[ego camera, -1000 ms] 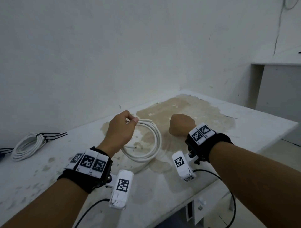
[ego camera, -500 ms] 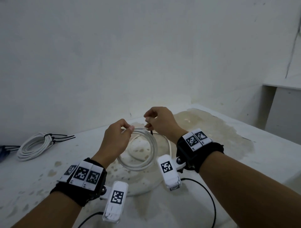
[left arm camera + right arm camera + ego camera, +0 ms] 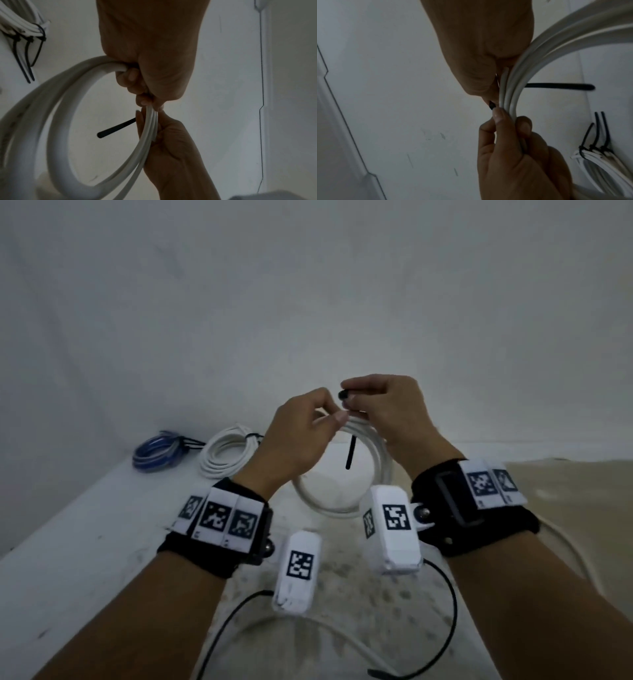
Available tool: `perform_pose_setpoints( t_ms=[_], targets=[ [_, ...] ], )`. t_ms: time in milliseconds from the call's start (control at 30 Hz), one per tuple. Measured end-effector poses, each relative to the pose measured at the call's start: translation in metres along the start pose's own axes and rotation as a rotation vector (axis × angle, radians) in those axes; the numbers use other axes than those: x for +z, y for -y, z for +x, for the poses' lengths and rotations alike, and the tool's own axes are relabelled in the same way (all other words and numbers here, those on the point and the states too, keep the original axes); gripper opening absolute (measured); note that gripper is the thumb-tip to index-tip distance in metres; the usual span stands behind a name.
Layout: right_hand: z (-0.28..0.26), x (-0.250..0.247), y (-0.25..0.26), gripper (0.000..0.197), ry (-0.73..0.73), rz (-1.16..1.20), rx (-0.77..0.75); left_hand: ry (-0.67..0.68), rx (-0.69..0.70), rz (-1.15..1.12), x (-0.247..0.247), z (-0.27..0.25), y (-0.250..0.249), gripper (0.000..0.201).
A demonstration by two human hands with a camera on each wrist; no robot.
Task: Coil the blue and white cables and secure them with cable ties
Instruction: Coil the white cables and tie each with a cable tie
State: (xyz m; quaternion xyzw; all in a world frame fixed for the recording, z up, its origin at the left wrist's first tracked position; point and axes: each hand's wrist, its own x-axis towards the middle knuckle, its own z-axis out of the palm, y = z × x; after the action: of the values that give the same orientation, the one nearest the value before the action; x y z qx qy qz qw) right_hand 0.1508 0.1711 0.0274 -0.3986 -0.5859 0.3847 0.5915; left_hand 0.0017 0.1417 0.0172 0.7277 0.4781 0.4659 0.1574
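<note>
Against a bare white wall, above a stained white table [image 3: 85,529], the left hand [image 3: 291,440] pinches the top of a white cable coil [image 3: 342,505] held up in mid-air. The right hand [image 3: 394,412] pinches a black cable tie [image 3: 350,451] at the same spot, its tail hanging through the coil. Tying is under way; next the tail likely needs wrapping round the strands and threading into the head, while tied blue coil [image 3: 154,455] and white coil [image 3: 222,457] lie far left.

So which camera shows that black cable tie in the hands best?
The right wrist view: the black cable tie runs behind the held white coil, its head at the right hand fingertips. The left wrist view shows only its tail. The head view shows it small between both hands.
</note>
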Motion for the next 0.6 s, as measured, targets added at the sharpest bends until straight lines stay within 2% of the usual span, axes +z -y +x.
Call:
perform_pose_setpoints(
  t_ms=[233, 367, 600],
  targets=[
    [0.017, 0.006, -0.030, 0.018, -0.065, -0.257, -0.101, 0.033, 0.049, 0.036, 0.008, 0.019, 0.023, 0.017],
    [0.017, 0.001, -0.024, 0.018, -0.072, -0.287, -0.121, 0.067, 0.078, 0.099, 0.021, 0.021, 0.019, 0.017],
    [0.013, -0.002, -0.015, 0.019, -0.069, -0.295, -0.117, 0.045, 0.091, 0.071, 0.024, 0.021, 0.014, 0.024]
  ],
)
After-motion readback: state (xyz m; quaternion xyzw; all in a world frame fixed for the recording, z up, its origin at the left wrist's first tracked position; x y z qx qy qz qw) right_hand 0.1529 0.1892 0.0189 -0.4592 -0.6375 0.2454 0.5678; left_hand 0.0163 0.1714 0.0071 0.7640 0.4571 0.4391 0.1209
